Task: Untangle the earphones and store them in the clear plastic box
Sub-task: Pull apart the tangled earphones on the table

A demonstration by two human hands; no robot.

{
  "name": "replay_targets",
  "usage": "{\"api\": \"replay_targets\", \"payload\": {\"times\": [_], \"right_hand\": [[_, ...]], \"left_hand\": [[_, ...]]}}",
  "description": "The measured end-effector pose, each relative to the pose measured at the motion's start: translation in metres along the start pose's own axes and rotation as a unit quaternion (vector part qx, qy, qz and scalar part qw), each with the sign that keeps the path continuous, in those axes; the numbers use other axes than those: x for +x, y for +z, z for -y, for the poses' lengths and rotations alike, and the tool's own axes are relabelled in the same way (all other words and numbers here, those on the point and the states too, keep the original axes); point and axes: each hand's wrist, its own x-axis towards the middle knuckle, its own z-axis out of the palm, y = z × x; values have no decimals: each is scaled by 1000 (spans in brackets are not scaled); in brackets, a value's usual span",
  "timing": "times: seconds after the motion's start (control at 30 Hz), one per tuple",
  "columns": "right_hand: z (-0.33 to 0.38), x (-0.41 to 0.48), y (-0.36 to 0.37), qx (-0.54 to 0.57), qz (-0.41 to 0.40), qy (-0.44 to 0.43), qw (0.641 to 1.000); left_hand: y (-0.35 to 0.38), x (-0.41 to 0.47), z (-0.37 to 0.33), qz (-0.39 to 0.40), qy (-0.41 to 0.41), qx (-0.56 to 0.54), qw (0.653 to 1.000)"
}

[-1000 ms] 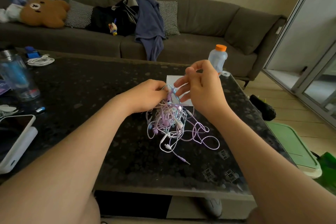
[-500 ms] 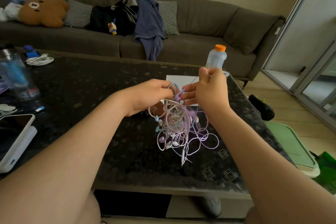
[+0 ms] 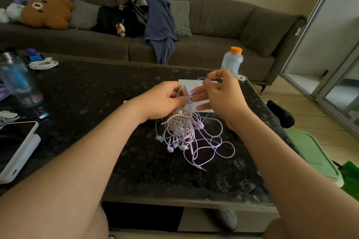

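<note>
The left hand (image 3: 163, 101) grips the top of the earphones (image 3: 182, 128), fingers curled round the gathered cords. The right hand (image 3: 223, 99) pinches a single thin strand between thumb and forefinger, above and just right of the left hand; its lower fingers are extended toward the left hand's fingertips.

Step in hand: untangling. No cord appears to be free of the bundle yet, and nothing appears to be stored.

Next move, as judged: draw the pinched strand out and away from the bundle while the left hand holds the mass steady. Pull slowly, since a loop caught further down is likely to tighten into a knot.

Position of the earphones: the bundle hangs from the left hand, directly below both hands. It is a dense knot of purple, white and pale blue cords. Its lower loops and a jack plug (image 3: 203, 169) rest on the dark tabletop (image 3: 97, 93), spreading toward the near right. Several earbuds hang at the near left of the knot.

The clear plastic box (image 3: 183, 83) lies flat on the tabletop just beyond the hands, which partly hide it. A bottle with an orange cap (image 3: 232, 60) stands at the far right edge, beyond the box.
</note>
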Motion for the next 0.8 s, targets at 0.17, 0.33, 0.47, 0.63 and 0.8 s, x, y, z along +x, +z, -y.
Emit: {"api": "replay_targets", "payload": {"times": [0.17, 0.33, 0.47, 0.63, 0.8], "right_hand": [[-12, 5, 1, -223, 41, -130, 965], [-19, 10, 0, -414, 38, -223, 882], [-19, 12, -2, -434, 28, -256, 863], [-21, 16, 3, -514, 28, -245, 822], [-17, 14, -1, -491, -35, -243, 836]], "left_hand": [[2, 3, 1, -5, -1, 45, 999], [0, 4, 6, 7, -21, 48, 999], [-3, 2, 5, 24, -17, 19, 999], [-2, 0, 4, 51, -19, 48, 997], [-6, 1, 6, -16, -24, -17, 999]]}}
